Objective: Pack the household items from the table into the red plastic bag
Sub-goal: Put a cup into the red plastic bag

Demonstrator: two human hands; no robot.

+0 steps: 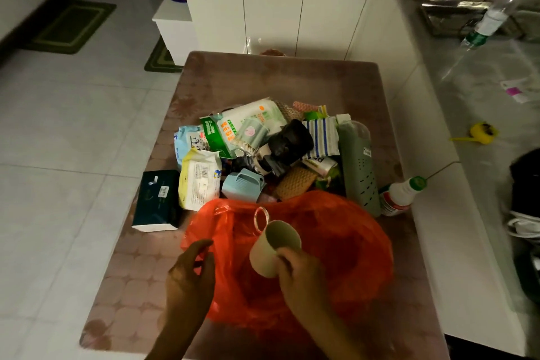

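Dim kitchen-like room, pale tiled floor, white cabinets behind. Brown patterned table (263, 79) carries everything.

Red plastic bag (336, 257) lies at the near edge of the table, mouth spread open toward the camera. Interior looks mostly empty; contents cannot be made out with certainty.

Right hand (304, 275) holds a beige mug (271, 248) over the bag's opening, fingers clamped round its lower body, mug tilted with its handle pointing away. Mug not yet inside.

Left hand (190, 275) at the bag's left rim, fingers loosely curled and slightly apart; whether they pinch the plastic cannot be told.

Pile remains just beyond the bag: dark tissue box (157, 202) at left, white-and-yellow wipes packet (198, 181), light blue cup (242, 184), green-and-white packets (242, 126), black crumpled bag (289, 140), striped cloth (321, 137), woven scouring pad (295, 181), grey-green perforated holder (359, 161), white bottle with green cap (400, 193) at right.

Judgement: packing is at its start. The mug appears to be the first or nearly first item; almost the whole heap is left.
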